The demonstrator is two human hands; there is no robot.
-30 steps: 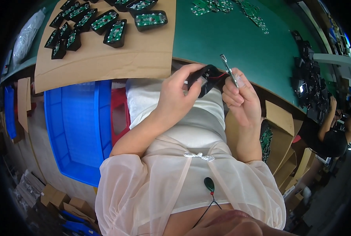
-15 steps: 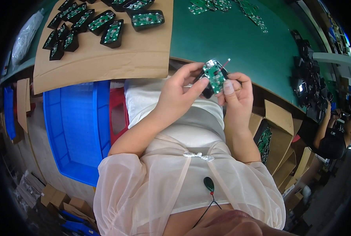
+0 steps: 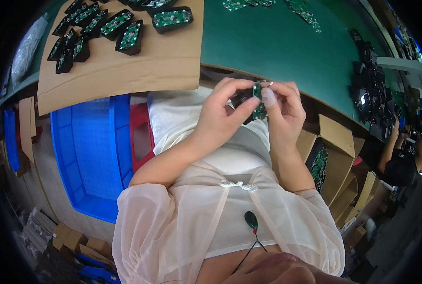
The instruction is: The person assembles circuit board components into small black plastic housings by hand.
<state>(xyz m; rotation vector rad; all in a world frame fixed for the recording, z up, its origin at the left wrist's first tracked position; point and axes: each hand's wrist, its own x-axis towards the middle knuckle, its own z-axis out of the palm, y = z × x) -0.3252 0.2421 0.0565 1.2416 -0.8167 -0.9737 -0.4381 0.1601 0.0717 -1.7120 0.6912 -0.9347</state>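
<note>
Over my lap, just off the table's front edge, I hold a green circuit board point(image 3: 259, 112) turned nearly edge-on, with a black plastic housing point(image 3: 241, 99) against it. My left hand point(image 3: 228, 105) is closed around the housing, its thumb pressed on the board. My right hand point(image 3: 285, 103) is closed at the board's upper right. A small white connector point(image 3: 268, 84), on a wire mostly hidden here, shows between its thumb and index finger. The fingers cover much of the board, so its seating in the housing cannot be made out.
Several black housings with boards point(image 3: 172, 19) stand on a cardboard sheet point(image 3: 126, 75) at left. Loose circuit boards point(image 3: 303, 13) lie on the green table point(image 3: 277, 45); black parts point(image 3: 374, 94) are piled right. A blue crate point(image 3: 90, 156) and an open carton point(image 3: 336, 135) flank me. A co-worker point(image 3: 400, 163) is at right.
The board has turned from facing up to nearly edge-on. My right hand's fingertips have moved up to the small white connector. The view has shifted slightly.
</note>
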